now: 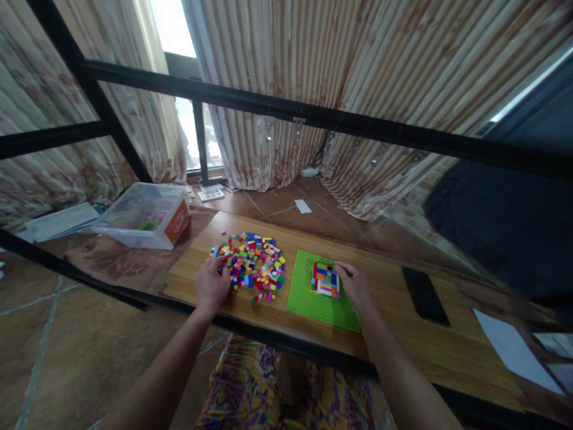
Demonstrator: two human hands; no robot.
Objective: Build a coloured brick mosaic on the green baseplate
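A pile of small, many-coloured toy bricks is spread over the left half of the wooden table. My left hand rests at the pile's left edge with its fingers curled among the bricks; what they pinch, if anything, is too small to make out. To the right of the pile lies a green studded baseplate. On it sits a low, roughly square build of multicoloured bricks. My right hand reaches over the plate, its closed fingertips at the build's upper right corner. Whatever sits between those fingertips is hidden.
A black phone lies on the wooden table at right. Beyond its left end, a clear plastic bin holds some pink and green pieces. A black metal rail crosses in front of the curtains. White paper is at far right.
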